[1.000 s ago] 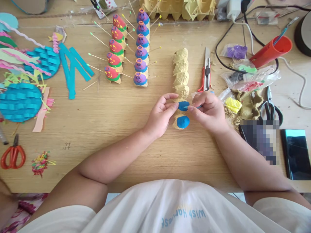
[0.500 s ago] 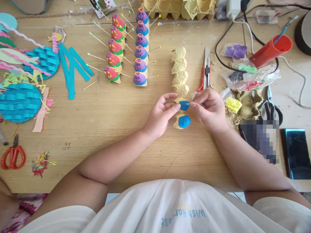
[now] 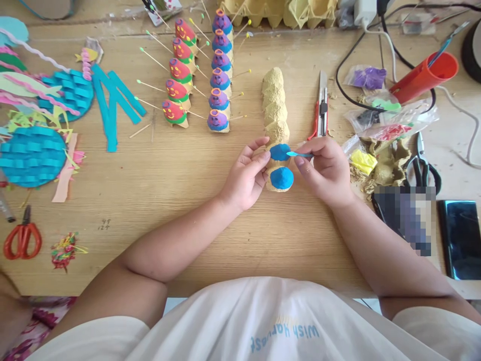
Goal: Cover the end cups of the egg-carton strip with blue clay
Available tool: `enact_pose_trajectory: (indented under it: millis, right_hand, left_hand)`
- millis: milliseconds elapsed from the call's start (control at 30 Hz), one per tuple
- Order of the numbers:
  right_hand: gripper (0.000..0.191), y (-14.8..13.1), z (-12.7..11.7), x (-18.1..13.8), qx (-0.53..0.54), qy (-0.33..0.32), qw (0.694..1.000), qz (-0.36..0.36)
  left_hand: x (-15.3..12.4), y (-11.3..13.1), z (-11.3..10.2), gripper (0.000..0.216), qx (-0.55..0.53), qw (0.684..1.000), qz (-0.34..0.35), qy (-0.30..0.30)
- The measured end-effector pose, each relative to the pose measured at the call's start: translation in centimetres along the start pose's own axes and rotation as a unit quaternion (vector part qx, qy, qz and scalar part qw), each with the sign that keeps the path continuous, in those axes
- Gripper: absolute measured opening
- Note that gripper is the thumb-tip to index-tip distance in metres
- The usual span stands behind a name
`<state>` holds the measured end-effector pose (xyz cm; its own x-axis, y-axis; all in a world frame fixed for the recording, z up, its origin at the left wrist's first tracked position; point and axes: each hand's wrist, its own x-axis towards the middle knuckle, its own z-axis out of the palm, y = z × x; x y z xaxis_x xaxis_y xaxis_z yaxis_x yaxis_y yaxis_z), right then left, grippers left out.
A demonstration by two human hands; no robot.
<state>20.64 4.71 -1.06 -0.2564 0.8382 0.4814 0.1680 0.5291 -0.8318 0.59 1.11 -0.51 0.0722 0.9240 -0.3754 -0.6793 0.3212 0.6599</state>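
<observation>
An egg carton strip [image 3: 276, 108] with a row of bumps lies in front of me, pointing away. Its two nearest bumps carry blue clay [image 3: 281, 178]; the farther ones are bare and tan. My left hand [image 3: 248, 175] grips the strip's left side by the blue bumps, thumb and fingers closed on it. Pinched between thumb and fingers of my right hand [image 3: 325, 170] is a small light-blue modelling tool [image 3: 298, 154]. Its pointed tip meets the right side of the second blue bump.
Painted carton caterpillars, one red and green [image 3: 176, 90], one purple and blue [image 3: 219, 80], stand back left. A utility knife [image 3: 321, 108], yellow clay [image 3: 363, 161], black scissors [image 3: 421, 165] and a red cup [image 3: 424, 77] lie right. Orange-handled scissors [image 3: 22, 240] and woven blue discs [image 3: 32, 156] are left.
The strip has tilted in my left hand, so its blue bumps face upward more and sit slightly to the left. The tool shows more clearly in my right hand.
</observation>
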Motion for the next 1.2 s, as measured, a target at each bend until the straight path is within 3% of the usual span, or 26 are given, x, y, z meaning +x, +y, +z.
enact_pose_trajectory:
  millis: [233, 500, 633, 967, 1200]
  right_hand:
    - [0.011, -0.10, -0.13, -0.24, -0.071, -0.017, 0.994, -0.082]
    - [0.019, 0.12, -0.03, -0.06, -0.137, -0.022, 0.985, -0.103]
    - [0.019, 0.12, 0.01, -0.21, -0.140, -0.028, 0.981, -0.132]
    - [0.019, 0.58, -0.37, -0.53, -0.159, -0.057, 0.979, -0.117]
    - [0.029, 0.22, -0.28, -0.41, -0.167, -0.058, 0.973, -0.145]
  left_hand:
    - [0.32, -0.14, -0.46, 0.030, 0.016, 1.000, 0.008, -0.003]
    - [0.40, -0.22, -0.67, 0.030, 0.028, 1.000, 0.008, 0.000]
    - [0.36, -0.19, -0.60, 0.031, 0.032, 0.999, 0.012, -0.002]
    - [0.34, -0.14, -0.54, 0.027, 0.022, 1.000, 0.012, -0.005]
    - [0.38, -0.15, -0.62, 0.030, 0.031, 1.000, 0.004, 0.002]
